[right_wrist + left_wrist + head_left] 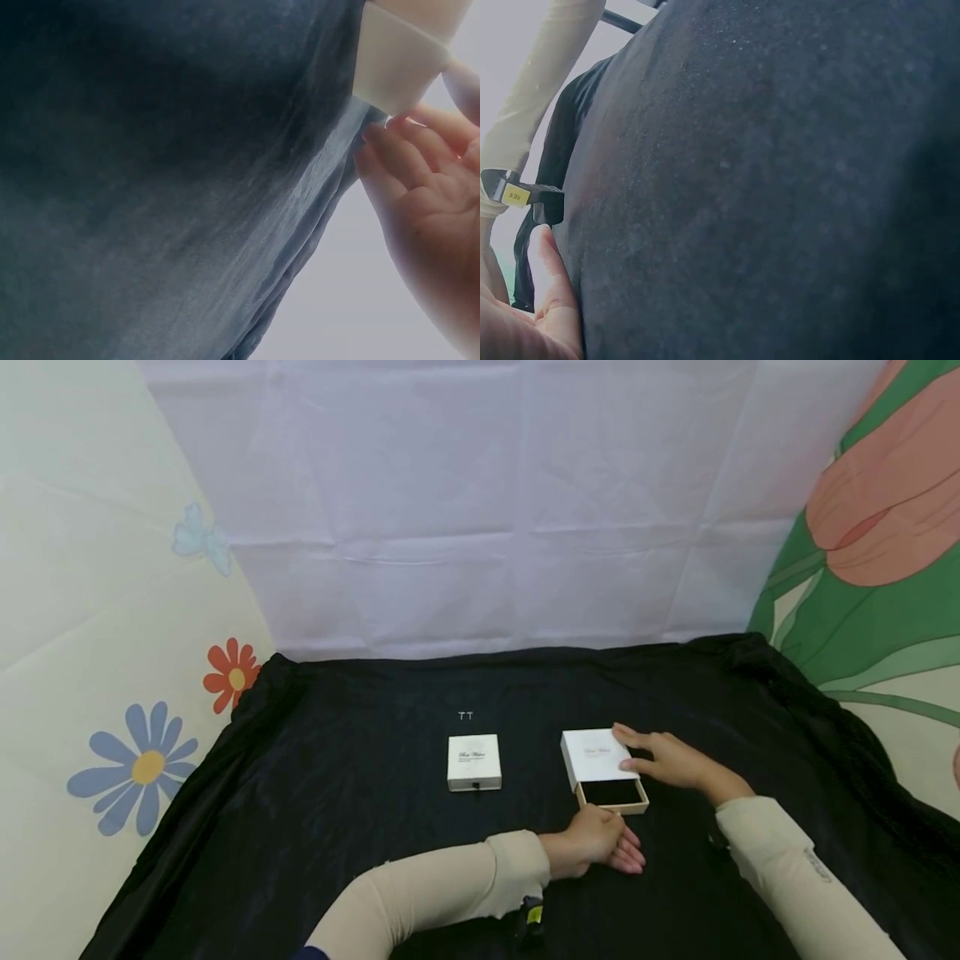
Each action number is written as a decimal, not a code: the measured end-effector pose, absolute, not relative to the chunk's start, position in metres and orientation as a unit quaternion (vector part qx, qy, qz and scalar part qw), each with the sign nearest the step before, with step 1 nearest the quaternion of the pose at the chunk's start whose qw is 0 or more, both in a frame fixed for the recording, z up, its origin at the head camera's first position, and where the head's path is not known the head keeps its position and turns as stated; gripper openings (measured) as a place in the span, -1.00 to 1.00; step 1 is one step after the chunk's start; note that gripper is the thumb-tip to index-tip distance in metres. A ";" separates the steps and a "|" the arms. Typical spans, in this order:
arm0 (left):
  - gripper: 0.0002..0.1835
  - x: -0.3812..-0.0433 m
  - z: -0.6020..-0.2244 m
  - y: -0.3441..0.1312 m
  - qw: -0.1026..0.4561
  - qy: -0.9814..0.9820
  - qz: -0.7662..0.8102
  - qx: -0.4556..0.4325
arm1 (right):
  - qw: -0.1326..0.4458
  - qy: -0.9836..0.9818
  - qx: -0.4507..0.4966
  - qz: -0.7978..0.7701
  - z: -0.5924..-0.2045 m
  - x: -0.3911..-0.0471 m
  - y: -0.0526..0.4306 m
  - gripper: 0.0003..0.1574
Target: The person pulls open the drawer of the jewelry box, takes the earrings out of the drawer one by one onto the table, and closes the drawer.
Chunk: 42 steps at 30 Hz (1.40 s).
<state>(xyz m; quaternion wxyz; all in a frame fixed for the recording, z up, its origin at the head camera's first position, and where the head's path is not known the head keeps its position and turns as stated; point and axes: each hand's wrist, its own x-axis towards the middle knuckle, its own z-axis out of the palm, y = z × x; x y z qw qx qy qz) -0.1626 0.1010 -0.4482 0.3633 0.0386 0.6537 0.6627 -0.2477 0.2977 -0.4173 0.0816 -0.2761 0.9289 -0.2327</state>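
Note:
A white drawer-style gift box with small print on its lid lies on the black cloth in the head view. Its drawer is slid partway out toward the person and shows a dark interior. My right hand grips the box's outer sleeve at its right side. At the drawer's front edge, my left hand pinches with thumb and forefinger, the other fingers stretched out to the right. The right wrist view shows a pale corner of the box beside the right fingers.
A second, closed white gift box with a dark pull tab sits left of the first. Just behind it lie two small silvery T-shaped pieces. Black cloth covers the table, and a white sheet hangs behind.

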 end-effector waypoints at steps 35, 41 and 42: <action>-0.68 -0.136 -0.447 0.102 0.375 0.637 0.673 0.028 | 0.078 0.926 -0.277 -0.246 -0.419 -0.247 0.298 -0.22; -0.68 -0.136 -0.450 0.103 0.375 0.637 0.672 0.027 | 0.079 0.926 -0.279 -0.243 -0.419 -0.246 0.297 -0.23; -0.67 -0.135 -0.450 0.103 0.375 0.637 0.673 0.027 | 0.080 0.926 -0.278 -0.244 -0.419 -0.246 0.298 -0.23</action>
